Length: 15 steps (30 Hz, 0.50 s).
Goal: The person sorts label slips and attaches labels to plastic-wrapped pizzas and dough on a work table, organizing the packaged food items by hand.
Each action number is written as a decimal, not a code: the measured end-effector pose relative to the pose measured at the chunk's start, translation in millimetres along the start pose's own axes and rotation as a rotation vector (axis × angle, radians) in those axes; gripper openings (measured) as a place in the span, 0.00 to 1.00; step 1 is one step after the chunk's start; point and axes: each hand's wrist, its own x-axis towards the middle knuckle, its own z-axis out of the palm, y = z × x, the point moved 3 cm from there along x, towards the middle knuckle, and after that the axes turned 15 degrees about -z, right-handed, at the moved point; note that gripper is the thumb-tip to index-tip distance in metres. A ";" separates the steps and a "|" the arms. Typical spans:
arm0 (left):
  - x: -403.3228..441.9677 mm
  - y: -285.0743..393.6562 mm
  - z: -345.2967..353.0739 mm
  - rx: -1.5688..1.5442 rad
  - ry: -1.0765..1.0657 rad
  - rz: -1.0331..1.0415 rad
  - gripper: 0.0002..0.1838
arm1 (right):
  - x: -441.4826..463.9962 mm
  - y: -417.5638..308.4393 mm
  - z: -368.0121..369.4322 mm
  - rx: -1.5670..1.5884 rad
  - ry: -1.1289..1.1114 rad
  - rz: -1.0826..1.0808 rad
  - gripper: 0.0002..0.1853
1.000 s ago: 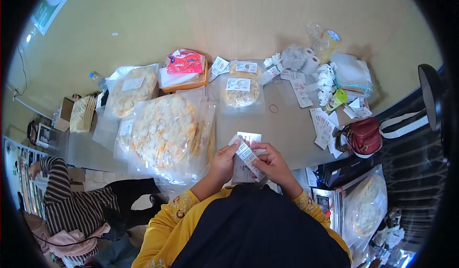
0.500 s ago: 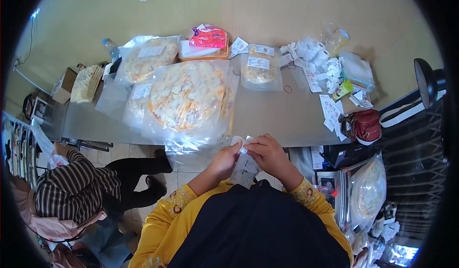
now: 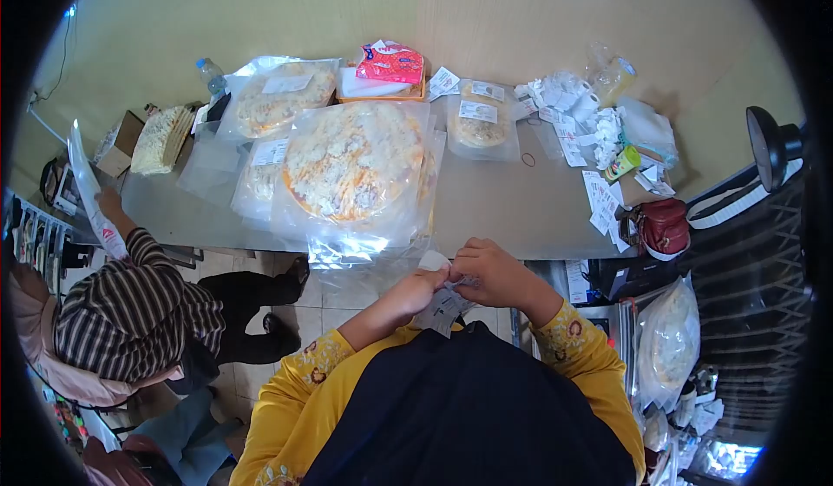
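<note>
Close to my chest, past the table's front edge, my left hand (image 3: 416, 292) is closed on a strip of printed labels (image 3: 441, 310) that hangs below the fingers. My right hand (image 3: 491, 274) pinches the same strip near its top, its fingertips touching those of the left. A pale end of the strip shows above my left thumb. Beyond my hands on the table lies a large bagged pizza (image 3: 354, 160) on a stack of others. Behind them is a smaller bagged pizza (image 3: 480, 121) with labels on it.
A person in a striped top (image 3: 121, 330) stands at the left, holding a plastic bag (image 3: 89, 193). On the table (image 3: 521, 217) are loose label sheets (image 3: 602, 198), crumpled paper (image 3: 607, 139), a red pouch (image 3: 665, 228), a rubber band and an orange basket (image 3: 382, 98).
My hands have drawn together on the label strip, which is now more bunched and covered. The view has shifted. The person at the left has raised a plastic bag.
</note>
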 end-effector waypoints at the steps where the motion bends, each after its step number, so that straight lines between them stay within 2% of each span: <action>1: -0.1 1.0 1.5 0.003 0.007 -0.001 0.23 | -0.1 0.0 -0.5 -0.002 -0.017 -0.002 0.09; 10: -0.5 29.8 19.2 -0.017 0.054 -0.130 0.24 | -9.1 3.5 -9.3 -0.336 -0.038 -0.074 0.05; 15: 13.9 45.0 26.9 -0.060 0.074 -0.254 0.25 | -17.5 16.6 -23.3 -0.310 -0.085 -0.046 0.04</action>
